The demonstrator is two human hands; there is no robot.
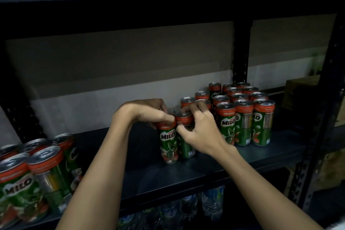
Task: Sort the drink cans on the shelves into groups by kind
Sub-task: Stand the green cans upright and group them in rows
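Left hand: the left hand (149,112) reaches in from the near left, bent down at the wrist, its fingers curled over the top of the left Milo can (168,143) and gripping it at the red rim.
Right hand: the right hand (199,129) comes in from the near right, thumb and fingers curled round the upper part of the right Milo can (185,136), holding it just under its red band.
Held cans: both stand upright on the shelf (205,166), touching side by side, a little left of the middle group.
Right group: a block of Milo cans (244,114) stands upright in rows at the far right of the shelf, packed close, near the held pair but apart from it.
Behind the hands: a few more cans (188,101) stand just behind the fingers, partly hidden.
Left group: another cluster of Milo cans (33,175) stands at the near left edge of the shelf, well apart from the hands.
Below: water bottles (212,201) show on the lower shelf, dim and blurred.
Frame: a dark metal upright (241,52) rises behind the right group.
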